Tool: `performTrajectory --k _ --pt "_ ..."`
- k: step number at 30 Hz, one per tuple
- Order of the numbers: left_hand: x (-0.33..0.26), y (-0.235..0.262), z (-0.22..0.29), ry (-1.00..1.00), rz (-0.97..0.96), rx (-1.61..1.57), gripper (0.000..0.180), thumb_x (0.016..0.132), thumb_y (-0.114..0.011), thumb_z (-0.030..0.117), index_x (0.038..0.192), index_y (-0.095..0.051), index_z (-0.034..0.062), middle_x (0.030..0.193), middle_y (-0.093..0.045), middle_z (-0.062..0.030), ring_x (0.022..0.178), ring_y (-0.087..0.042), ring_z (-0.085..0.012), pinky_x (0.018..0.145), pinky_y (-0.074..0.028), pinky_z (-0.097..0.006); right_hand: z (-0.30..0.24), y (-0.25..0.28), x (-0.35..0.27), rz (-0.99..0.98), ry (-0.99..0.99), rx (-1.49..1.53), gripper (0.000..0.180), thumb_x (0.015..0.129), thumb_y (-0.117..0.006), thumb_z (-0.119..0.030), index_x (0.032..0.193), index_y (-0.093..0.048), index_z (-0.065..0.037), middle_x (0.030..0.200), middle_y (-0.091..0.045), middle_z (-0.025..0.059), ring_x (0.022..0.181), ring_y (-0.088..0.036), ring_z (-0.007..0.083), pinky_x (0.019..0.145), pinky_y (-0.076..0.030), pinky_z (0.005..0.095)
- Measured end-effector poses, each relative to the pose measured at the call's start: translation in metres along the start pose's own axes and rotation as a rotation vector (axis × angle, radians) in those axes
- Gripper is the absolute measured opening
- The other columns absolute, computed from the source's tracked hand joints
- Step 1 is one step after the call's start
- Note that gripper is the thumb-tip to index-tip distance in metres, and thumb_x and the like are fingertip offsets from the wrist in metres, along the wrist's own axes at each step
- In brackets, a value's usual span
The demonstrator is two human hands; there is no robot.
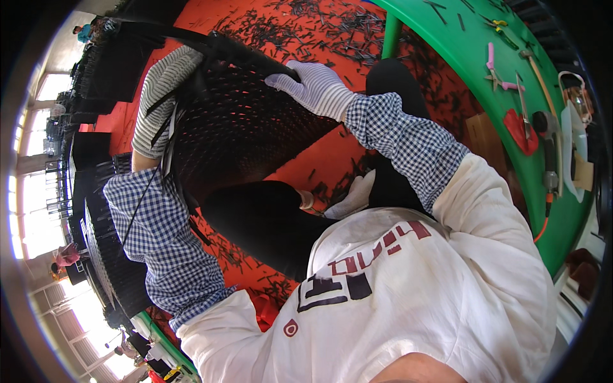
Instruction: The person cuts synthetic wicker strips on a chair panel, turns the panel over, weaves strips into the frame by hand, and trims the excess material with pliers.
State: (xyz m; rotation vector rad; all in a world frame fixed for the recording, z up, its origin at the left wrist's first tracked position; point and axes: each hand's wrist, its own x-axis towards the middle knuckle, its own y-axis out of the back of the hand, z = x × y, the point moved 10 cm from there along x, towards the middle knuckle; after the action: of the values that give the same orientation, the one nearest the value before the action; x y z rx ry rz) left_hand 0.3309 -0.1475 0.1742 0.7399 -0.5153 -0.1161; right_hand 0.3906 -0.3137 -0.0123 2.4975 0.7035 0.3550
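A large black woven basket [233,131] with an open lattice of holes stands tilted between my knees. My left hand [165,96], in a grey-and-white striped glove, is closed over the basket's upper left edge; its fingertips are partly hidden by dark strips. Several loose black strips [167,150] hang down beside that wrist. On the upper right edge rests my right hand [313,88], in a pale striped glove, its thumb and fingers closed around the dark rim.
Black strip scraps [306,29] litter the red floor [239,16]. At right, a green table [440,38] bears pink-handled pliers [490,64], yellow-handled cutters [501,30], a hammer [539,80] and a corded tool [549,159]. Black stacked goods [105,236] stand at left.
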Motion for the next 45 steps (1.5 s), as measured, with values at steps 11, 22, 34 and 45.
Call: performTrajectory --k 11,22,34,45 --pt "0.025 -0.051 0.023 -0.286 -0.237 0.129 0.029 0.097 -0.058 0.010 0.123 -0.069 0.0059 0.121 -0.069 -0.0137 0.109 -0.069 -0.0265 0.095 -0.057 -0.035 -0.034 0.045 -0.022 0.490 0.385 -0.020 0.050 0.099 -0.056 -0.053 0.108 -0.061 -0.005 0.083 -0.067 0.0113 0.074 -0.070 0.0273 0.067 -0.058 0.0397" --pt "0.030 -0.064 0.007 -0.163 -0.226 0.107 0.030 0.095 -0.059 0.008 0.123 -0.069 0.0051 0.125 -0.067 -0.0143 0.113 -0.067 -0.0283 0.100 -0.054 -0.033 -0.038 0.044 -0.016 0.412 0.325 -0.225 0.033 0.100 -0.060 -0.037 0.109 -0.062 -0.005 0.084 -0.069 0.0102 0.071 -0.070 0.0271 0.065 -0.057 0.0355" --pt "-0.011 -0.166 0.033 0.373 -0.333 -0.166 0.020 0.096 -0.064 0.015 0.108 -0.068 0.0001 0.084 -0.070 -0.0114 0.069 -0.068 -0.0211 0.067 -0.053 -0.032 0.001 0.095 -0.118 0.259 0.284 0.374 0.043 0.094 -0.069 -0.009 0.135 -0.057 -0.009 0.115 -0.069 0.0061 0.095 -0.070 0.0179 0.088 -0.058 0.0310" --pt "-0.082 -0.182 0.076 0.475 -0.314 -0.198 0.018 0.095 -0.065 0.013 0.107 -0.069 0.0010 0.078 -0.070 -0.0126 0.065 -0.070 -0.0208 0.063 -0.055 -0.032 0.008 0.021 -0.163 -0.018 0.196 0.034 0.044 0.086 -0.062 0.009 0.126 -0.058 -0.008 0.118 -0.063 0.0129 0.111 -0.066 0.0336 0.096 -0.055 0.0352"
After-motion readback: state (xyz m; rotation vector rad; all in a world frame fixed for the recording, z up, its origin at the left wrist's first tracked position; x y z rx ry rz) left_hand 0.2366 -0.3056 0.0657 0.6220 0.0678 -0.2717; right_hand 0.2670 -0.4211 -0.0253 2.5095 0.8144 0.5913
